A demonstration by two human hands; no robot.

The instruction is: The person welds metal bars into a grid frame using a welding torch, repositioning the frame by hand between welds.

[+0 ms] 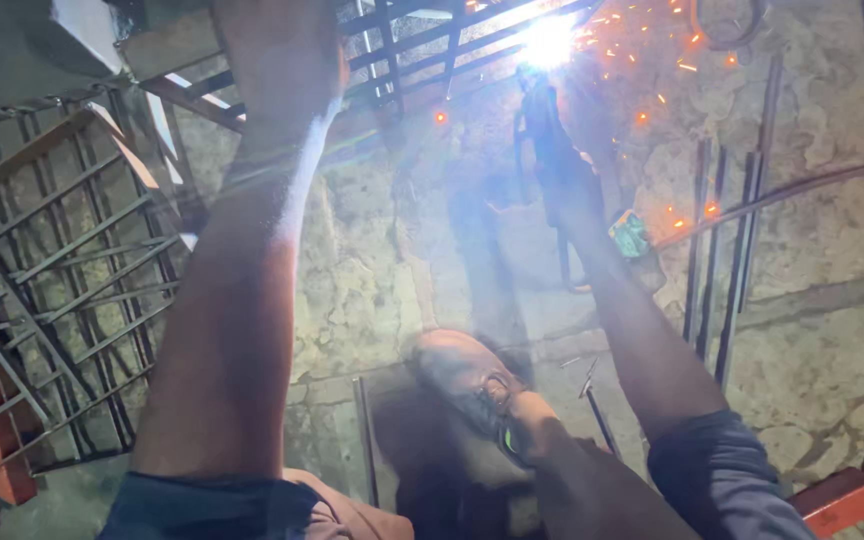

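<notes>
In the head view, the person has two arms stretched forward over a rough stone floor point(392, 260). The left hand point(277, 50) is raised at the top edge of the picture, close to a metal grille point(432, 50) of dark bars. The hand is blurred and partly cut by the frame, so one cannot tell how far its fingers are open or whether they hold anything. The right hand point(567, 190) is closed around one welding electrode holder point(537, 110), a dark tool that points up toward the grille. At its tip burns one very bright white arc point(549, 40), and many orange sparks point(652, 100) fly to the right of it. The arc sits on the lower bar of the grille, near the top middle of the picture.

On the right wrist there is one watch point(630, 235) with a greenish face. Both arms wear rolled dark sleeves.

At the left side leans a second grille frame point(62, 270) with many thin bars. On the floor at the right lie about four long steel rods point(722, 260), side by side. Low in the middle one sandalled foot point(477, 390) rests on the floor. In the lower right corner one red tool point(837, 500) shows partly.
</notes>
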